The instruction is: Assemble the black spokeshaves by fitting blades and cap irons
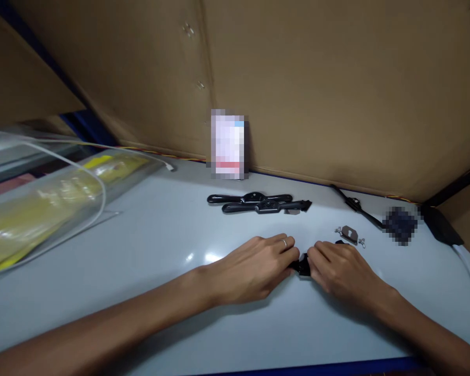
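Both my hands are closed around a black spokeshave low over the white table; only its middle shows between them. My left hand, with a ring on one finger, grips its left side. On its right side, my right hand has its fingers wrapped round it, and a dark end shows just behind the knuckles. Beyond the right hand lie a grey slotted metal plate and two small thumbscrews, the left one and the right one. The fingertips and most of the spokeshave are hidden.
Two black spokeshaves lie side by side farther back, near a small flat blade. Another spokeshave rests at the right. A blurred upright card leans on the cardboard wall. Yellow plastic packaging and a white cable occupy the left.
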Available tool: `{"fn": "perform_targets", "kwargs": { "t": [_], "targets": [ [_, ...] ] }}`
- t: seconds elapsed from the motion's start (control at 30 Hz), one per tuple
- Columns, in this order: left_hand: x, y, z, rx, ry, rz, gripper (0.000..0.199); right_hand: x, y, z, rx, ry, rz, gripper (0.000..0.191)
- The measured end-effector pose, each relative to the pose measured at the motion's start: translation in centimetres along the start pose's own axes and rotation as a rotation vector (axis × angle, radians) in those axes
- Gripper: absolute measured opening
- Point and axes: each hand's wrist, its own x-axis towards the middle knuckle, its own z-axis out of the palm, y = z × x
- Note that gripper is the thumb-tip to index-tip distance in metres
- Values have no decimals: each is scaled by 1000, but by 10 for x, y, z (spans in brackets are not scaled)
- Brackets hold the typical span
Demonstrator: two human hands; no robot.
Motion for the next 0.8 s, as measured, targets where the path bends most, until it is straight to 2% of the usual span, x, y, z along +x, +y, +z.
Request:
{"fn": "perform_targets", "kwargs": {
  "t": [0.23, 0.5, 0.67, 0.8],
  "targets": [
    [2, 1, -2, -26, -32, -34, 8, 0, 2, -3, 217, -69, 74, 25],
    [1, 0, -1, -19, -33, -39, 20, 3, 1, -8, 778, -35, 314, 20],
    [1, 0, -1, -33, -13, -14, 22, 3, 3, -6, 858, 16, 401, 16],
    [0, 0, -1, -54, -4, -12, 24, 3, 6, -2, 934, 0, 465, 13]
  ]
}}
